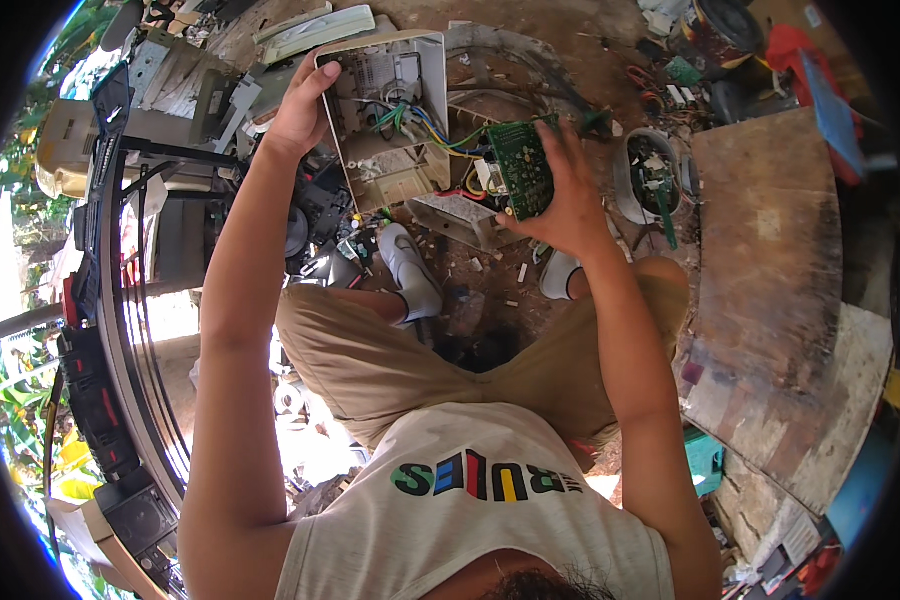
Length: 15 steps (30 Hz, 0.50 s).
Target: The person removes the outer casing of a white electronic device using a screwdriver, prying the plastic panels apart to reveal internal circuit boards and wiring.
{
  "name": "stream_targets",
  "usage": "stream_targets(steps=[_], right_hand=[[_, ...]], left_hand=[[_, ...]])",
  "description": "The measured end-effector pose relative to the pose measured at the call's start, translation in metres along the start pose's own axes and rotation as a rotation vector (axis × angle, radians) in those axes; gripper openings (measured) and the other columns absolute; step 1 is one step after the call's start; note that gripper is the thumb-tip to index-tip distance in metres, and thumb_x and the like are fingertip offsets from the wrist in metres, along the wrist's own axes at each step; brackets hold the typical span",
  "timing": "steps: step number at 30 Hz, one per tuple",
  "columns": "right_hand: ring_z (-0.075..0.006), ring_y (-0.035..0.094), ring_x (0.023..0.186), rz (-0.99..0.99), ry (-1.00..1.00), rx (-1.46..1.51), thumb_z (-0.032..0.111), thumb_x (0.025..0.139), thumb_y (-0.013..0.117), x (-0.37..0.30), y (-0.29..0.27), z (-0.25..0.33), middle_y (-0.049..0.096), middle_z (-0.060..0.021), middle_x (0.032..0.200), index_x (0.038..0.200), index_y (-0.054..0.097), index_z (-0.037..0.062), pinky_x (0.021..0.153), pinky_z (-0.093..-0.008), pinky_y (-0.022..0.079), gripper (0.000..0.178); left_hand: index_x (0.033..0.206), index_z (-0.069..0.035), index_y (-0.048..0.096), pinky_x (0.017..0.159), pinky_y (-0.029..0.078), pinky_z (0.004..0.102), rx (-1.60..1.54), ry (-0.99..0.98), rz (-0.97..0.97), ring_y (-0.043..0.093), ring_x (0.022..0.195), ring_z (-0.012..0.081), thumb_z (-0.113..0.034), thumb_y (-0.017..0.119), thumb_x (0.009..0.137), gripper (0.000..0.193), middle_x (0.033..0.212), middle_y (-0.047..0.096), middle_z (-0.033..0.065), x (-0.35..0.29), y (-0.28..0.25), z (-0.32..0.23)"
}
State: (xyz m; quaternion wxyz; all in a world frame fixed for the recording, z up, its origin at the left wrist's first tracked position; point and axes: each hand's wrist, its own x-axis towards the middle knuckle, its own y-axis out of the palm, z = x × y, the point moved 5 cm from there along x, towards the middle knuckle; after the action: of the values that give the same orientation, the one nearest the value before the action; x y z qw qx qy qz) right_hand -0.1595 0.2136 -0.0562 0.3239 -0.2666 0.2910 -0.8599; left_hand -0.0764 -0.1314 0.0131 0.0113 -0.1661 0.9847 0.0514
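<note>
My left hand [305,110] is closed on the left wall of an open, off-white plastic housing [395,180], its thumb over the rim. Inside the housing sit grey parts and a bundle of coloured wires [432,130]. These wires run rightward to a green circuit board [520,165]. My right hand [570,195] grips that board by its right side, fingers along the top and thumb at the lower edge. The board is held apart from the housing, beside it. Below them, a grey-white plastic piece [460,222] lies on the ground between my feet.
A white bucket [635,185] with circuit board scraps stands to the right, beside a worn wooden board [770,250]. Dark scrap parts [315,215] heap up at the left, near a metal frame [135,300]. Small debris litters the dirt floor [490,275]. A dark tub [720,30] is at the far right.
</note>
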Motion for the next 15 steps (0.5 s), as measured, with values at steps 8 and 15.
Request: stream_targets(steps=[8, 15], right_hand=[[-0.0471, 0.031, 0.146, 0.013, -0.093, 0.042, 0.034, 0.055, 0.095, 0.008, -0.004, 0.008, 0.026, -0.0255, 0.16, 0.158, 0.027, 0.0155, 0.118, -0.0537, 0.033, 0.125], [-0.0505, 0.029, 0.145, 0.051, -0.113, 0.074, 0.034, 0.055, 0.094, 0.006, -0.001, 0.003, 0.025, -0.0264, 0.16, 0.16, 0.022, 0.0173, 0.116, -0.0576, 0.032, 0.129]], left_hand=[[0.154, -0.008, 0.037, 0.11, 0.043, 0.0401, 0.063, 0.029, -0.006, 0.051, 0.133, 0.0241, -0.045, 0.075, 0.086, 0.086, 0.144, 0.052, 0.0098, -0.012, 0.012, -0.008], [0.151, -0.007, 0.041, 0.11, 0.043, 0.0392, 0.072, 0.026, -0.043, 0.051, 0.132, 0.0234, -0.046, 0.075, 0.086, 0.083, 0.143, 0.054, 0.0096, -0.017, 0.008, -0.006]])
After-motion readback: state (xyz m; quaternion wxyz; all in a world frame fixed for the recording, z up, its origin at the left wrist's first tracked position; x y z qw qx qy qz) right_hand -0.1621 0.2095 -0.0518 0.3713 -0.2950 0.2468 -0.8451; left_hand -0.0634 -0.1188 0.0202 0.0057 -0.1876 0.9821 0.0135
